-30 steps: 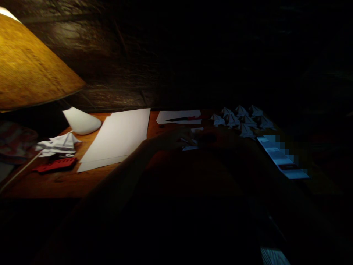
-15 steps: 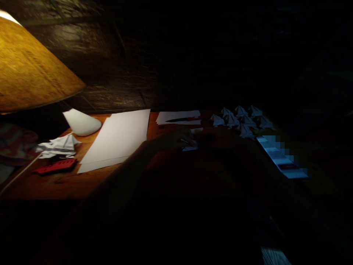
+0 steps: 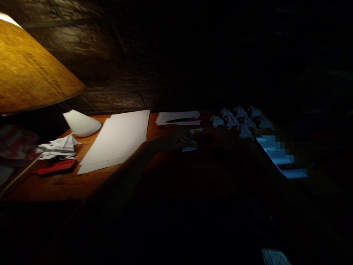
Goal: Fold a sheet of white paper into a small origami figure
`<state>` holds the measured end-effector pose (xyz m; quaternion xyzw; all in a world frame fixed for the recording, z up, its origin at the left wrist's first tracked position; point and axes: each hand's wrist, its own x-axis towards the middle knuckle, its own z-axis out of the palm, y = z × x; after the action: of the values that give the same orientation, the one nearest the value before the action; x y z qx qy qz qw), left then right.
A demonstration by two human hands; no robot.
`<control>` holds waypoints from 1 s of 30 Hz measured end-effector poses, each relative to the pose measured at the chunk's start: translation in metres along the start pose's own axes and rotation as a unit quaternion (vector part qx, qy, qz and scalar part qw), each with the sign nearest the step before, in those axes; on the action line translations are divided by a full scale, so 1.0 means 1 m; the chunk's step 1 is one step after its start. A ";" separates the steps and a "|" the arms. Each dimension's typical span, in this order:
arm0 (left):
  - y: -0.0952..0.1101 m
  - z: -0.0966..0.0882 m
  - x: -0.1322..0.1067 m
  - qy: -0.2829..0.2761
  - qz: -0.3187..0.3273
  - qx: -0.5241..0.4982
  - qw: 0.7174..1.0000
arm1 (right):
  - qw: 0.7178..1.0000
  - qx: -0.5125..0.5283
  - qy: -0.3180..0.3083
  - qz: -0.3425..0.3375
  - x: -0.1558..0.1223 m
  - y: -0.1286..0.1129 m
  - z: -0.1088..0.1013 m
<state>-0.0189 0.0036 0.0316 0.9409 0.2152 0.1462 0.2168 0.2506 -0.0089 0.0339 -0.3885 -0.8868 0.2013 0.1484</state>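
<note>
Over the middle of the wooden table, a small folded piece of white paper [image 3: 189, 149] sits between my two hands. My left hand [image 3: 176, 138] is closed on it from the left, with bent fingers across its top. From the right, my right hand [image 3: 213, 138] meets the same paper. Deep shadow covers that hand, and its fingers show only faintly, curled at the paper's edge. Just behind the hands, a knife [image 3: 180, 119] with a dark blade and red handle lies on a short stack of white paper [image 3: 162, 117].
Several folded paper figures [image 3: 231, 120] stand at the back right, near a lit phone [image 3: 275, 156]. Large white sheets [image 3: 118, 136] lie left of centre. Further left are a lamp [image 3: 35, 70] with its white base [image 3: 81, 123], crumpled paper [image 3: 62, 146] and a red object [image 3: 56, 167].
</note>
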 end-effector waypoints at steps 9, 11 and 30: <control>0.001 -0.001 0.000 -0.004 -0.004 -0.005 1.000 | 1.000 -0.023 -0.010 0.013 0.000 -0.001 -0.001; 0.002 -0.001 0.000 -0.008 -0.003 -0.003 1.000 | 1.000 -0.024 -0.006 0.013 0.000 0.002 0.000; -0.002 0.001 -0.002 -0.005 -0.019 -0.011 1.000 | 1.000 -0.013 -0.007 -0.004 -0.001 0.000 0.000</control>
<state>-0.0206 0.0038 0.0297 0.9351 0.2299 0.1396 0.2309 0.2516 -0.0094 0.0341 -0.3854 -0.8921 0.1913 0.1379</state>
